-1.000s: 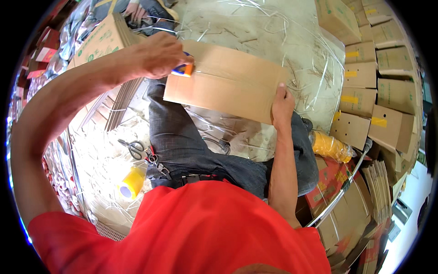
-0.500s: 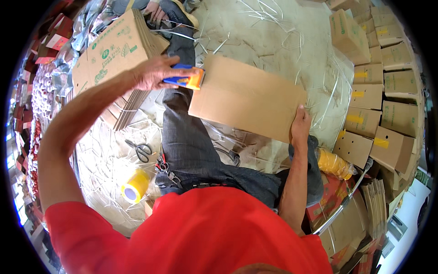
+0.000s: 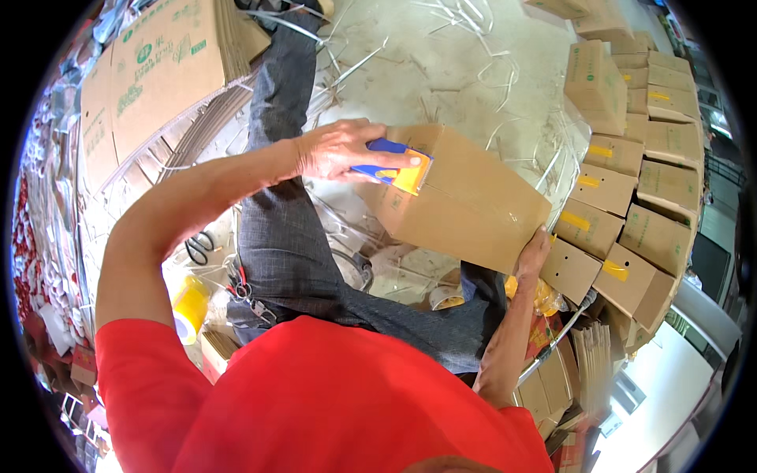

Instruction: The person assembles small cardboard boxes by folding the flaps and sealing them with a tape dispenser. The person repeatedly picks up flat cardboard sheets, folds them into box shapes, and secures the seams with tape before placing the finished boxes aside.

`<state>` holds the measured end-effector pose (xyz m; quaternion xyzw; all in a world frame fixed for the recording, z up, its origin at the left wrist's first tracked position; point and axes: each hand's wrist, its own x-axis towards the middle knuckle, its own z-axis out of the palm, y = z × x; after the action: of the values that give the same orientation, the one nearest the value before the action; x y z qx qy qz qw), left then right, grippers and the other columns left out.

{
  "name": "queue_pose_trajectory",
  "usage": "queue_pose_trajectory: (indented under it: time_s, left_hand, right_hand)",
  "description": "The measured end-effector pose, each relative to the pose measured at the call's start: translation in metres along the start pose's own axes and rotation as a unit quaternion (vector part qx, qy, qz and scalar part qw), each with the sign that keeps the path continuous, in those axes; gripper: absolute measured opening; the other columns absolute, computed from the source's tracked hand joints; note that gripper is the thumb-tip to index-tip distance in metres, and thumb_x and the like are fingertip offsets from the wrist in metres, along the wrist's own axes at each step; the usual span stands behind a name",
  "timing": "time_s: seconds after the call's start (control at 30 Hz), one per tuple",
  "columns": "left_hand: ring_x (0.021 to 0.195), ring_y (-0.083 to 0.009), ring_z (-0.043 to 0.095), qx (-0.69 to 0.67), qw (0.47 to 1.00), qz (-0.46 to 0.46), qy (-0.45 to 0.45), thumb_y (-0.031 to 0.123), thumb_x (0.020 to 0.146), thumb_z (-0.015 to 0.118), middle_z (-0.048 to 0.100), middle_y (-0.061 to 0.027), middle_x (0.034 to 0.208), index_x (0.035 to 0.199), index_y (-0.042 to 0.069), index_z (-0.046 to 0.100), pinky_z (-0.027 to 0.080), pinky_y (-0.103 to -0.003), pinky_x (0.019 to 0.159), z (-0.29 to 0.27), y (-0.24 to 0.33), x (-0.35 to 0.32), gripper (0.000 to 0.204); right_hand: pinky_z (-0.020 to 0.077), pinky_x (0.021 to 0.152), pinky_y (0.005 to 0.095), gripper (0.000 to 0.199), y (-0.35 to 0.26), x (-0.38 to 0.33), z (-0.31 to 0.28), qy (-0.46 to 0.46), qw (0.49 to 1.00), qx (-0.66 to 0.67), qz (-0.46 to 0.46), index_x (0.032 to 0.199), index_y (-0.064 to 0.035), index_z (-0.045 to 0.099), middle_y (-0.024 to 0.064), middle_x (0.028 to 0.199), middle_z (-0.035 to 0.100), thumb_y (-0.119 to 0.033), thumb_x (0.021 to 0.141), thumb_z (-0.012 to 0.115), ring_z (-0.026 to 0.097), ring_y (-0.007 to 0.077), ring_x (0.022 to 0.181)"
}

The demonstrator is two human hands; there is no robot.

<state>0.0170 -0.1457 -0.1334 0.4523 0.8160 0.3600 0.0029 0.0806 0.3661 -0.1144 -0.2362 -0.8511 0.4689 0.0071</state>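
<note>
My left hand [image 3: 339, 148] is closed round a blue and orange tape dispenser [image 3: 400, 164], which lies against the left part of a brown cardboard box [image 3: 478, 199]. The box is held tilted above my legs, its large plain face upward and a narrower face with faint green print at its left end. My right hand [image 3: 533, 254] grips the box's lower right corner, thumb on top and the other fingers mostly hidden. A small shine shows on the face near the right end; whether tape lies there I cannot tell.
Flattened cartons [image 3: 158, 71] are stacked at left. Packed boxes [image 3: 603, 189] stand in rows at right. Yellow tape rolls [image 3: 190, 307], black-handled scissors [image 3: 199, 247] and white strapping scraps [image 3: 505, 67] lie on the floor. A metal pole [image 3: 552, 343] leans at lower right.
The box has turned, so its printed end face now shows. My left hand has carried the dispenser rightward and nearer, over the box. My right hand keeps its corner grip; the view has shifted.
</note>
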Motion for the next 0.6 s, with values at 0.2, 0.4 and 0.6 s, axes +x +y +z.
queue_pose_trajectory:
  time_s: [0.2, 0.4, 0.6]
  left_hand:
    - [0.079, -0.0324, 0.06, 0.01, 1.0, -0.01, -0.001, 0.024, 0.086, 0.08, 0.055, -0.0097, 0.098, 0.161, 0.048, 0.036, 0.052, -0.047, 0.076, 0.021, -0.031, -0.034, 0.089]
    - [0.077, -0.0304, 0.063, 0.043, 0.995, -0.056, -0.068, 0.023, 0.089, 0.08, 0.058, -0.0091, 0.096, 0.16, 0.057, 0.028, 0.054, -0.045, 0.074, 0.056, -0.069, -0.041, 0.094]
    - [0.078, -0.0313, 0.063, 0.053, 0.995, -0.055, -0.063, 0.02, 0.089, 0.079, 0.057, -0.009, 0.093, 0.157, 0.057, 0.033, 0.054, -0.044, 0.071, 0.055, -0.066, -0.047, 0.09]
  right_hand:
    - [0.0501, 0.089, 0.035, 0.049, -0.004, -0.004, 0.009, -0.024, 0.999, -0.011, -0.023, 0.12, 0.007, 0.064, 0.0118, 0.109, 0.068, -0.032, 0.115, 0.035, 0.061, 0.0198, 0.098]
    - [0.0511, 0.087, 0.036, 0.053, 0.007, 0.002, 0.003, -0.006, 0.997, 0.057, 0.057, 0.118, 0.0075, 0.064, 0.012, 0.109, 0.068, -0.038, 0.115, 0.037, 0.062, 0.0212, 0.098]
    - [0.0514, 0.087, 0.0358, 0.057, 0.008, 0.004, 0.003, 0.015, 0.999, -0.027, 0.012, 0.121, 0.0108, 0.063, 0.0148, 0.11, 0.069, -0.04, 0.115, 0.037, 0.062, 0.0221, 0.096]
